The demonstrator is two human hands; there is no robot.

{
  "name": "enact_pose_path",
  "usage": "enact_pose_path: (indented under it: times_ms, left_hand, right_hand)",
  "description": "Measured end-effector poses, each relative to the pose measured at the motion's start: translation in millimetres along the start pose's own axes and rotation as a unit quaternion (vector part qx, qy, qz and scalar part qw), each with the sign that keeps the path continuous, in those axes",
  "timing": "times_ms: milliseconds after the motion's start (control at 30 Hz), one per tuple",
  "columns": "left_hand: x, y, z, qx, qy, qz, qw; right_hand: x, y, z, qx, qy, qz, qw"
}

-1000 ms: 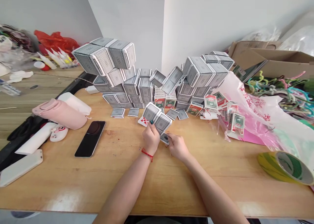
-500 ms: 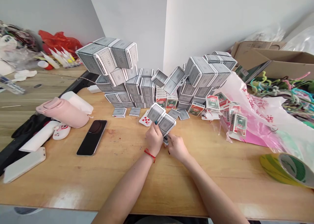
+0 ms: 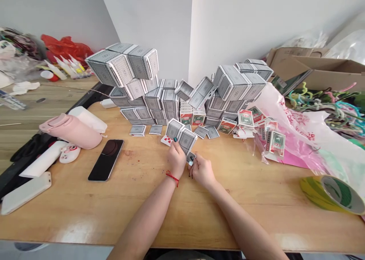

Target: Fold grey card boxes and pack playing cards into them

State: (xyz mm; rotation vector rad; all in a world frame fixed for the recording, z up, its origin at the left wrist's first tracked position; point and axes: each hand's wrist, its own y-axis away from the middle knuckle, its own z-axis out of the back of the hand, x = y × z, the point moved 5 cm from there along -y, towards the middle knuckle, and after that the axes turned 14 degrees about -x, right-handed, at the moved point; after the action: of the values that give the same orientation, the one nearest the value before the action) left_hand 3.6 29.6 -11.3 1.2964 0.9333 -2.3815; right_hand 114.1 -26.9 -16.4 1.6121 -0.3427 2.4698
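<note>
My left hand [image 3: 176,160] grips a folded block of grey-backed playing cards [image 3: 180,139] from below, its fingertips on the card backs. My right hand [image 3: 203,171] pinches a small grey card piece [image 3: 190,158] at the block's lower end, close to my left hand. Just left of the block, a red-heart playing card [image 3: 167,140] lies face up, partly under it. Behind my hands rises a tall stacked wall of card blocks [image 3: 134,81], with more at right [image 3: 234,87]. Loose cards [image 3: 201,132] and green-and-red card boxes [image 3: 245,118] lie on the wooden table [image 3: 142,210].
A pink bottle [image 3: 71,131], a black phone [image 3: 106,160] and white cases lie on the left. On the right are a pink-and-white plastic bag [image 3: 296,134], a yellow-green tape roll [image 3: 333,195] and an open cardboard box [image 3: 313,72] beside tangled pipe cleaners.
The card block has dropped lower and tilted back toward the heart card. The small card piece shows again between my hands, which sit a little closer together.
</note>
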Motion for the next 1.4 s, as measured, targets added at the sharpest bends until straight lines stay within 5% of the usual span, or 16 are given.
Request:
enact_pose_path:
  times_ms: [333,733,1167,1400]
  left_hand:
    - [-0.5,0.9,-3.4,0.019,0.049,-0.015,0.998]
    - [-14.5,7.9,-11.7,0.159,0.239,0.066,0.956]
    - [-20.6,10.5,-10.8,0.208,0.074,-0.069,0.973]
    - [-16.3,10.2,-12.0,0.194,0.077,-0.066,0.976]
  right_hand:
    - [0.3,-2.2,5.3,-0.012,-0.037,-0.001,0.999]
    - [-21.0,-31.6,31.2,-0.074,-0.166,-0.072,0.981]
    - [-12.2,-23.3,33.5,-0.099,-0.056,0.001,0.993]
    - [-12.2,-27.4,37.7,-0.085,-0.095,-0.012,0.992]
